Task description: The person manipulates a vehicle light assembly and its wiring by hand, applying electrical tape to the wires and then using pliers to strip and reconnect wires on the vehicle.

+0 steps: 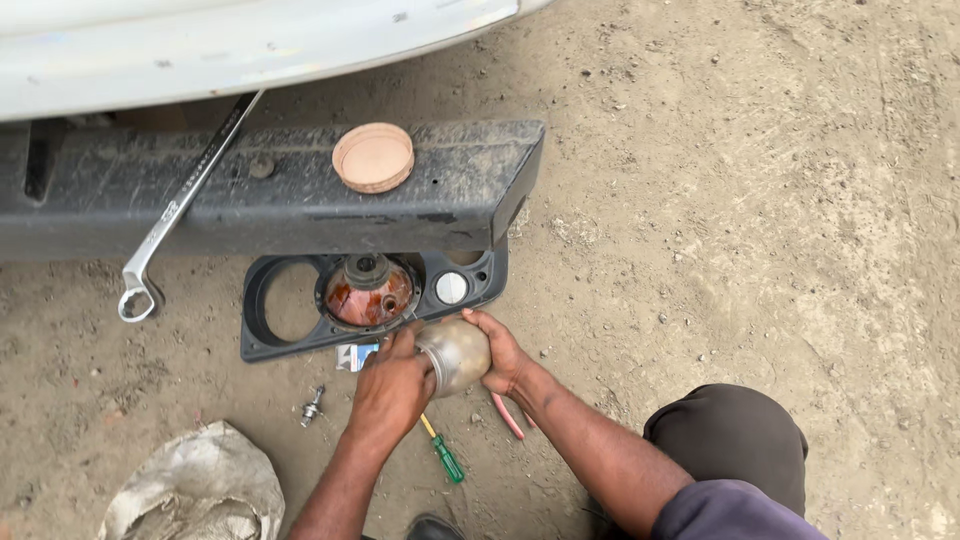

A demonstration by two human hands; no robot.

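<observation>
Both hands hold a round, dull silver lamp housing just below a black lamp panel hanging under the vehicle's black bumper. My left hand grips its left side, fingers at the rim. My right hand cups its right side. An amber-red round lamp sits in the panel's middle hole, right above the housing. The panel's left hole is open, and a small white round lens sits at its right.
A long ring spanner leans over the bumper, and a tan round cap rests on it. On the dirt lie a green-handled screwdriver, red-handled pliers, a small bulb and a crumpled grey sack. My knee is at right.
</observation>
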